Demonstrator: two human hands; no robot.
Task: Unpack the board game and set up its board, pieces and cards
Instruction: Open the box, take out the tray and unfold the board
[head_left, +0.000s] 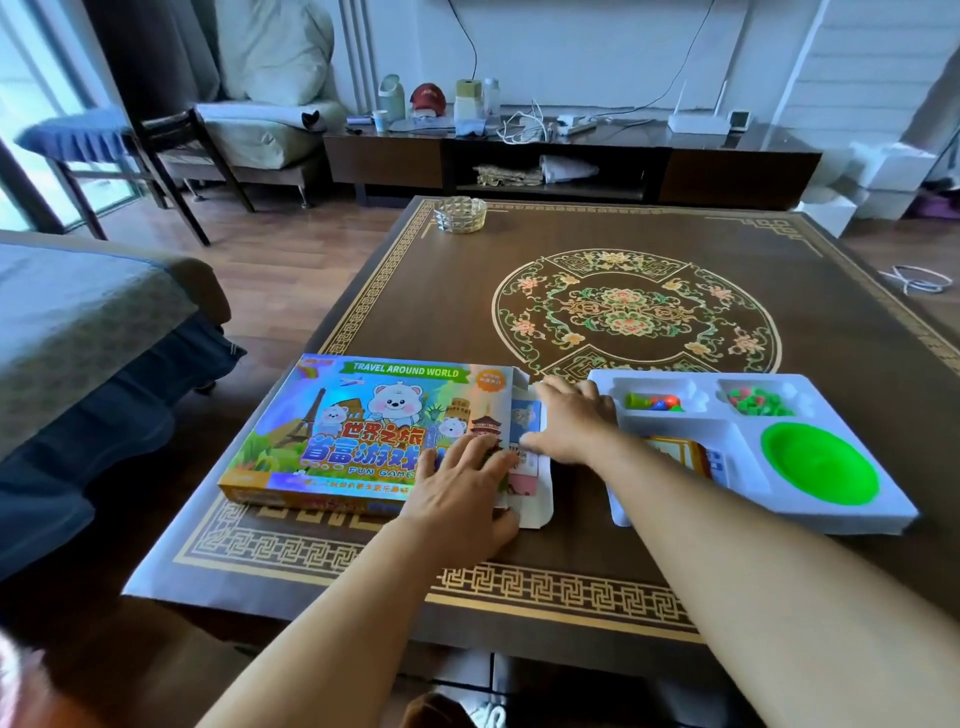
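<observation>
Both forearms reach in over the bench's near edge. Left hand (462, 488) lies flat, fingers spread, on the game box (358, 431); right hand (566, 421) reaches its open end, fingers hidden, grip unclear. Tugging the contents could tear the flap or knock the tray (748, 447) just beside, spilling pieces.

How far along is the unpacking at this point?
Done: the white tray is out on the table, pieces and green bowl in its compartments. In hand: left hand presses the box; right hand reaches the folded sheet at its open end. Left: board, pieces, cards.
</observation>
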